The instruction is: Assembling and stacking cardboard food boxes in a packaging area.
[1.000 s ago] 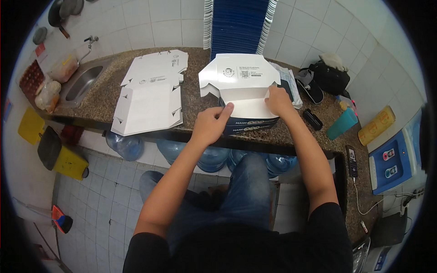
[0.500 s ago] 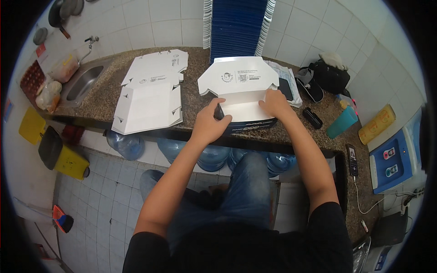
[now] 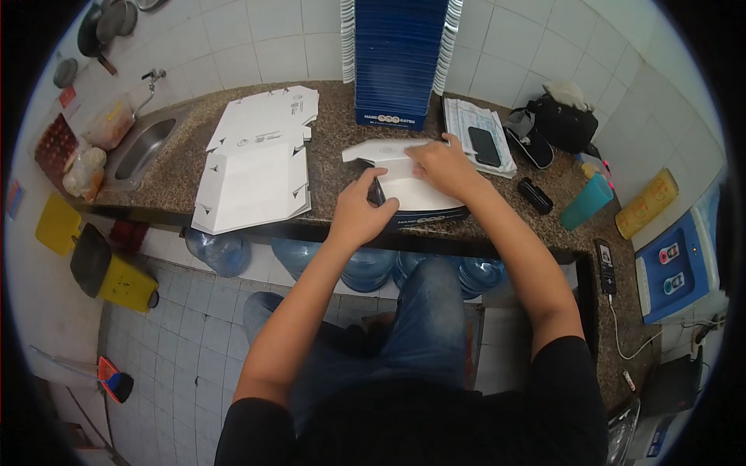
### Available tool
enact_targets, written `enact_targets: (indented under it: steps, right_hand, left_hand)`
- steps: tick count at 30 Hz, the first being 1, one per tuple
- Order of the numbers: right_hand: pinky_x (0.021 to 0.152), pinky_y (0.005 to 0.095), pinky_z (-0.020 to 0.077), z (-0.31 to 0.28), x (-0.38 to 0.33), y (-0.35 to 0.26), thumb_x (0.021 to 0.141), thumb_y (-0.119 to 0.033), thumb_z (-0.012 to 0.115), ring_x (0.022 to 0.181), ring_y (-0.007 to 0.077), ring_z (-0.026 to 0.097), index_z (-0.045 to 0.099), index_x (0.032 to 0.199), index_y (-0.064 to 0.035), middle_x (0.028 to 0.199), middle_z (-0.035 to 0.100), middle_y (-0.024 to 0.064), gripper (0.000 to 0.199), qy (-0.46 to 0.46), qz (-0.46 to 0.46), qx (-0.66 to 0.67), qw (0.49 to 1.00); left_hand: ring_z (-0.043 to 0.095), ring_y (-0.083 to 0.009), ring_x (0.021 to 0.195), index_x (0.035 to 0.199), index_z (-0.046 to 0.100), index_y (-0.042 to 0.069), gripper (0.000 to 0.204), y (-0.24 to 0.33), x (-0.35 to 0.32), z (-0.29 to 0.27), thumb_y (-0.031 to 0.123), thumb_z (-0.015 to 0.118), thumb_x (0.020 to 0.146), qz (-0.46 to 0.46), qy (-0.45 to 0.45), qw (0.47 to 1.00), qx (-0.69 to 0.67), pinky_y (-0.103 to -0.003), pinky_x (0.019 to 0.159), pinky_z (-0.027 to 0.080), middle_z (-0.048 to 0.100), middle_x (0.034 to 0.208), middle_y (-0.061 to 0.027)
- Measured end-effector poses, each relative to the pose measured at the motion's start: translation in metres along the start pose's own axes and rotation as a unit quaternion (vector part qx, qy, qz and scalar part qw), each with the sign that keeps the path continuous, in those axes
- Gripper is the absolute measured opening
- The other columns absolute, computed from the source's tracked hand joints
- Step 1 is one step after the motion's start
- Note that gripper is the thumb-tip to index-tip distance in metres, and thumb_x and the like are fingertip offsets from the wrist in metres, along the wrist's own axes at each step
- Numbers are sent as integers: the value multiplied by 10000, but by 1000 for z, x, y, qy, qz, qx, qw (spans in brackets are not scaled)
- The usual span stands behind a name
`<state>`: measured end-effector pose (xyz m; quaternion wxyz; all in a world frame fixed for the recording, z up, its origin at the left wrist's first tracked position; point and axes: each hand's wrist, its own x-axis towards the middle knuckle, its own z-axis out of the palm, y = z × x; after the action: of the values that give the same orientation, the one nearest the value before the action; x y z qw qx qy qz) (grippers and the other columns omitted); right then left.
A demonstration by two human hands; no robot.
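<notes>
A partly folded cardboard box (image 3: 408, 194), white inside and dark blue outside, stands at the counter's front edge. Its white lid flap (image 3: 377, 151) is tilted up at the back and seen at a steep angle. My left hand (image 3: 362, 211) grips the box's left wall, thumb and fingers on either side of it. At the back right corner, my right hand (image 3: 447, 168) has its thumb at the inner side and its fingers bent over the lid flap; part of the flap is hidden beneath it. Left of the box lies a stack of flat white box blanks (image 3: 252, 175).
Behind the box rises a tall stack of blue boxes (image 3: 396, 70). To the right are a phone (image 3: 484, 146) on papers, a black case (image 3: 535, 196), a teal cup (image 3: 587, 203) and a yellow tumbler (image 3: 648, 203). A sink (image 3: 148, 149) is at far left.
The lid flap has gone from facing me broadly to a steep, narrow angle. My right hand has moved left and up onto it. My left hand stays on the left wall.
</notes>
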<state>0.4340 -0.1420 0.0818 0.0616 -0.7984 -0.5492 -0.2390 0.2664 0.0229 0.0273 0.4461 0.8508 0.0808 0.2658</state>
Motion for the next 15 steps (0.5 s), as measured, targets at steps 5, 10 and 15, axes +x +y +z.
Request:
enact_targets:
  steps: [5, 10, 15]
  right_hand:
    - [1038, 491, 405, 2, 13, 4, 922, -218, 721, 918, 278, 731, 789, 1047, -101, 888, 777, 119, 183, -83, 7, 4, 996]
    - [1022, 486, 415, 0, 13, -2, 933, -258, 724, 973, 290, 719, 783, 1080, -103, 950, 777, 133, 221, -107, 34, 20, 993]
    - [1047, 483, 420, -73, -23, -43, 936, -360, 737, 1103, 319, 671, 740, 1159, -66, 1173, 740, 146, 369, 124, 62, 137, 981]
  left_hand:
    - [684, -186, 746, 1371, 623, 126, 581, 2, 0, 1, 250, 761, 820, -5, 2, 1000, 5, -337, 731, 571, 655, 971, -133]
    - [678, -186, 735, 1350, 623, 97, 553, 3, -2, -9, 288, 780, 855, 31, 39, 999, -6, -337, 713, 564, 656, 892, -121]
    - [717, -335, 827, 1112, 669, 8, 550, 2, 34, -94, 469, 807, 844, -56, 187, 961, 197, -436, 745, 564, 699, 827, -174]
